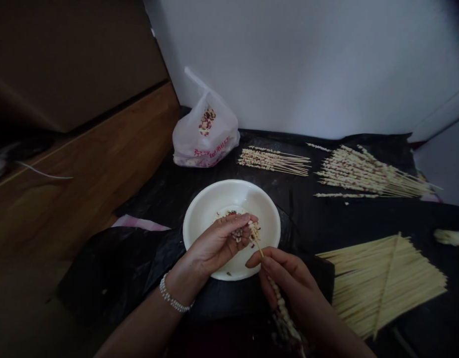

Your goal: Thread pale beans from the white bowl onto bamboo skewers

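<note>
A person's left hand (224, 238), a beaded bracelet at its wrist, is cupped around small cream and dark-red pieces (237, 234), its thumb and fingertips gathered at the upper end of a slim pale skewer threaded with similar pieces (281, 306). The right hand (289, 278) pinches that skewer between thumb and fingers just below, so the two hands almost meet; the strung length slopes down past the right palm. To me the skewer looks light and fairly stiff, its pieces brittle enough to split if squeezed, so the bare stretch of stick by the right fingertips seems the safest hold. Directly beneath the left hand sits a round white glossy basin (268, 204), a scatter of the pieces on its bottom. Beyond the hands, slightly left, slumps a translucent white plastic bag with red lettering (222, 136), more pieces showing inside. Past the right hand lie two groups of strung skewers (363, 171) and, nearer, a broad spread of bare pale sticks (356, 283), all on black plastic sheeting (300, 219).
</note>
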`<action>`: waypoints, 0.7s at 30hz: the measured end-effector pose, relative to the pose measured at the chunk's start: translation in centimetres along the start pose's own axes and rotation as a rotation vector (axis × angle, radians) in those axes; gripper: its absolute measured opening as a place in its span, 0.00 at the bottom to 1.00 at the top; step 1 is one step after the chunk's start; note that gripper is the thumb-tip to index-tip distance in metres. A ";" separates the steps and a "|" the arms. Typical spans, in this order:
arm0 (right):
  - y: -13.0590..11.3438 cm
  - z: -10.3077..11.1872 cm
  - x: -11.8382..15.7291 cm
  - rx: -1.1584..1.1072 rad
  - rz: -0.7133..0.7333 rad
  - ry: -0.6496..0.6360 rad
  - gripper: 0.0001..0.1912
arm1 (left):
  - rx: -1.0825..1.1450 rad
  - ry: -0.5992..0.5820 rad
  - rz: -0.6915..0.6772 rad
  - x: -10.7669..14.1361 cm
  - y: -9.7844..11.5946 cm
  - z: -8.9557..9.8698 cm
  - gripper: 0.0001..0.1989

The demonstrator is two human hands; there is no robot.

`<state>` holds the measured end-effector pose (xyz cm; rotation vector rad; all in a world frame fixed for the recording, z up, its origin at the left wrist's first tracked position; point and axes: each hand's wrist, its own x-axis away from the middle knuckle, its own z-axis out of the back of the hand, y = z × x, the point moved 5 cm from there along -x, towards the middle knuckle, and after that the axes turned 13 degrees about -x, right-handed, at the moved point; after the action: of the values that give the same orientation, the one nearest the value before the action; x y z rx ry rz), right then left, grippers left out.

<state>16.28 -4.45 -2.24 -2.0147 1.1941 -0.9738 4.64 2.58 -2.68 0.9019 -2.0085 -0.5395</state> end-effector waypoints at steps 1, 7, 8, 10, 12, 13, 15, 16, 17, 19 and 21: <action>0.0 0.1 0.0 -0.011 -0.005 0.012 0.14 | 0.019 -0.007 0.008 0.0 -0.1 -0.1 0.04; 0.2 0.7 -0.1 -0.093 -0.029 0.055 0.14 | 0.218 0.158 0.049 -0.6 0.3 0.5 0.06; 0.3 0.7 -0.1 -0.092 -0.032 0.046 0.14 | 0.225 0.185 0.065 -0.6 0.4 0.6 0.07; 0.4 0.7 -0.2 -0.095 -0.042 0.041 0.15 | 0.230 0.204 0.100 -0.7 0.6 0.9 0.10; 0.5 0.7 -0.3 -0.105 -0.048 0.038 0.14 | 0.226 0.201 0.114 -0.7 0.6 1.0 0.10; 0.5 0.7 -0.3 -0.110 -0.048 0.037 0.14 | 0.222 0.197 0.113 -0.7 0.6 1.0 0.10; 0.5 0.7 -0.3 -0.118 -0.050 0.043 0.14 | 0.216 0.188 0.103 -0.7 0.6 1.0 0.10; 0.6 0.7 -0.3 -0.115 -0.054 0.042 0.14 | 0.214 0.178 0.095 -0.7 0.6 0.9 0.10; 0.6 0.7 -0.3 -0.112 -0.056 0.042 0.14 | 0.212 0.164 0.092 -0.7 0.6 0.8 0.11; 0.6 0.6 -0.2 -0.105 -0.058 0.040 0.14 | 0.208 0.140 0.090 -0.6 0.6 0.5 0.13; 0.7 0.7 -0.2 -0.097 -0.070 0.050 0.14 | 0.205 0.125 0.085 -0.5 0.6 0.3 0.16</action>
<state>16.46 -4.52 -3.19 -2.1326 1.2257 -1.0238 4.29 3.35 -2.66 0.9435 -2.0019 -0.2269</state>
